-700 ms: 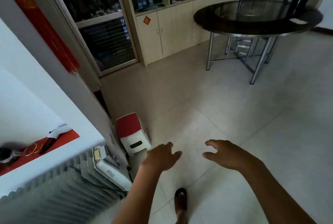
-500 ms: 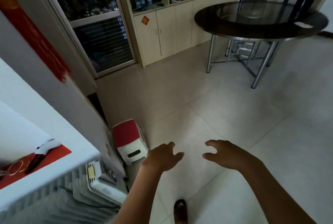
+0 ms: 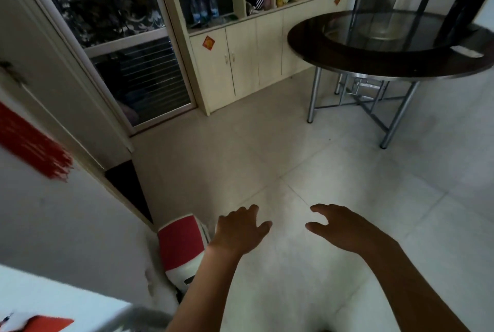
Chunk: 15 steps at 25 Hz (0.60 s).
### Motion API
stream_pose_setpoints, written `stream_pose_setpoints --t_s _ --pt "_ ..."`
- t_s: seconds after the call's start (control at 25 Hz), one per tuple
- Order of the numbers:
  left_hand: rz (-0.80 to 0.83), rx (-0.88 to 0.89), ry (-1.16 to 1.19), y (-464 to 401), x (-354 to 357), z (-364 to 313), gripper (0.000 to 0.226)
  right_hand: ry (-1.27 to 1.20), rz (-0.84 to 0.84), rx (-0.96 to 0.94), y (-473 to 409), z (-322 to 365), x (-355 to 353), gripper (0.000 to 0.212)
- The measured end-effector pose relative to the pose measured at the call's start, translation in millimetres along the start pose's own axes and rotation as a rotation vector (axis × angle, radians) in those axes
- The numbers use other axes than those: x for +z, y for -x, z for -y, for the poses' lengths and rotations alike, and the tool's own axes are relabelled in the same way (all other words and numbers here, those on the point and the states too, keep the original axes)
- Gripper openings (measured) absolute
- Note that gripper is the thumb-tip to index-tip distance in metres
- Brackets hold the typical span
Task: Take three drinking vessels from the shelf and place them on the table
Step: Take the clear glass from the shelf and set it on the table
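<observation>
My left hand (image 3: 239,230) and my right hand (image 3: 339,227) hover over the tiled floor, fingers spread, holding nothing. A cream shelf unit (image 3: 240,45) stands far ahead against the wall, with open compartments above closed doors. Three small bottles (image 3: 203,9) stand in one compartment; other compartments hold boxes and small items too dim to name. I cannot make out any drinking vessel. A round dark glass table (image 3: 387,61) on metal legs stands at the upper right.
A red and white plastic stool (image 3: 181,246) sits on the floor by my left wrist. A white wall with a red hanging (image 3: 32,144) fills the left. A tall glass door (image 3: 112,37) stands left of the shelf. A dark tall object (image 3: 462,13) rests on the table.
The view has moved forward and tilted up. The radiator and ledge at the lower left have slid almost out of view, and the shelf and table are closer. Both hands stay empty.
</observation>
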State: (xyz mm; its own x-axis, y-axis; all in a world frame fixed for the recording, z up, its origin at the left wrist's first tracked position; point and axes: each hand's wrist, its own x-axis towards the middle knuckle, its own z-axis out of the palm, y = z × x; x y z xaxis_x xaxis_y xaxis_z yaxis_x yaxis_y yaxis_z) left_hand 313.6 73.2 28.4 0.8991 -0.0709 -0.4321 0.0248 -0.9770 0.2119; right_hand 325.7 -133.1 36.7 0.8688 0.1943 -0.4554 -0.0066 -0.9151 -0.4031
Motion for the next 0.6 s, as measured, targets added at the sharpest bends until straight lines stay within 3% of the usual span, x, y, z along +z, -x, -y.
stream_pose_setpoints --t_s 0.6 --pt "-0.063 -0.092 0.091 -282 -130 -91 0.054 0.022 -0.015 -0.084 -270 -63 -199 0.056"
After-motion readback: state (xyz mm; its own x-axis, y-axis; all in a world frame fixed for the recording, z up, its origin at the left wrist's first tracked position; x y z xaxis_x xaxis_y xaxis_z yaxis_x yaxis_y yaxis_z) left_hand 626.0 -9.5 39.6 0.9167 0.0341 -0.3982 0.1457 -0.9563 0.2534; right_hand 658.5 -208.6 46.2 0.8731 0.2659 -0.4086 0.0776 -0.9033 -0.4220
